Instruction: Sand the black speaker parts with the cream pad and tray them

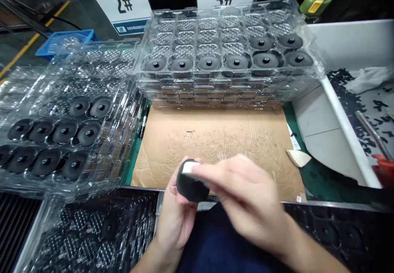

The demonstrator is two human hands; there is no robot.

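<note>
My left hand is closed around the edge of a round black disc-shaped part, held above the front of a cardboard sheet. Blurred by motion, my right hand reaches across from the right. Its fingers pinch a small white piece that lies against the upper face of the disc; what the piece is made of I cannot tell. Similar black discs, each with a small central knob, sit in the pockets of a clear plastic tray behind and another clear tray at the left.
Beneath my hands lies the cardboard sheet, with black specks. A pale wedge-shaped piece rests at its right edge. At the right stands a white bin with black scraps, beside a red-handled tool. More trays are below the table edge.
</note>
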